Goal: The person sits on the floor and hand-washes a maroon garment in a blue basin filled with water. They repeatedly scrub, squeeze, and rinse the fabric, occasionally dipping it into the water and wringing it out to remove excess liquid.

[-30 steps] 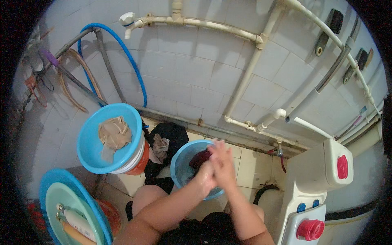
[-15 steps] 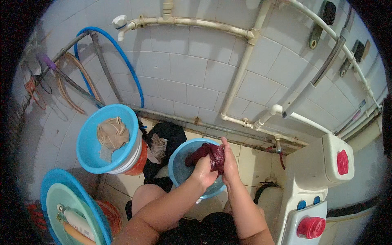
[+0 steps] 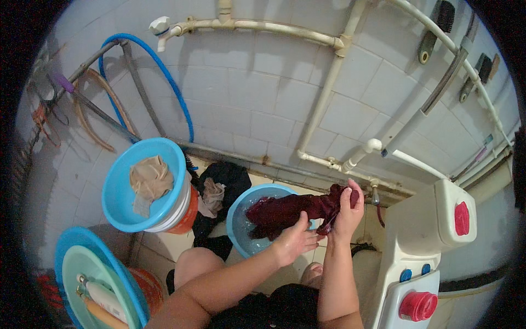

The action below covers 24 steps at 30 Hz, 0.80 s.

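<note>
A wet dark maroon cloth (image 3: 296, 211) stretches from a light blue basin (image 3: 234, 233) of water up over its right side. My right hand (image 3: 348, 211) is closed around the bunched end of the cloth, to the right of the basin and above it. Beneath the stretched part, my left hand (image 3: 296, 241) has its thumb raised and its fingers apart; it grips nothing, though the thumb is close against the cloth's lower edge. The other end of the cloth lies in the basin, partly in the water.
Left of the basin, a blue tub (image 3: 118, 205) holding a beige cloth (image 3: 150, 178) rests on stacked buckets. Black and beige clothes (image 3: 213, 192) lie between them on the floor. White jugs with red caps (image 3: 419, 219) stand at right. Pipes (image 3: 323, 109) run along the tiled wall.
My hands have separated. The right hand moved right and up, drawing out the cloth that was bunched between both hands; the left opened and let go.
</note>
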Each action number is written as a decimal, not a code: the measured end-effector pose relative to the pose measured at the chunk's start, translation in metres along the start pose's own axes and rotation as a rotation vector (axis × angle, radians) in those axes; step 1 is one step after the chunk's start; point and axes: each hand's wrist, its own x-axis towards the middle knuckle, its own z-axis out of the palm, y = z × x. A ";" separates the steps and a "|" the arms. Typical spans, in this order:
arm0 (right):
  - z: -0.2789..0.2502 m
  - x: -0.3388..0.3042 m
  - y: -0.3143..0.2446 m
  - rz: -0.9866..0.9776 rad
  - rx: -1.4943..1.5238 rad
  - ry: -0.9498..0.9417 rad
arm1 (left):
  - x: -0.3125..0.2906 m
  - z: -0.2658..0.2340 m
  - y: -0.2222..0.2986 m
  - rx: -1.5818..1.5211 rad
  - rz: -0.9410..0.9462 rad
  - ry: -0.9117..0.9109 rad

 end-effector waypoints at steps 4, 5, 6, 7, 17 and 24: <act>0.010 -0.038 -0.011 -0.191 -0.299 -0.389 | -0.001 0.009 0.029 -0.358 -0.076 -0.087; 0.020 -0.050 -0.016 -0.505 -0.508 -0.559 | 0.000 0.000 0.042 -0.390 -0.041 -0.262; 0.030 -0.060 -0.013 -0.690 -0.505 -0.704 | 0.003 -0.011 0.053 -0.418 -0.005 -0.437; 0.037 -0.071 -0.010 -0.762 -0.548 -0.776 | 0.009 -0.016 0.062 -0.543 0.018 -0.456; 0.020 -0.023 0.027 -0.020 -0.749 -0.289 | -0.004 0.000 0.020 -0.471 0.244 0.014; 0.028 -0.057 0.032 -0.395 -0.815 -0.402 | -0.006 0.003 0.033 -0.498 0.252 0.063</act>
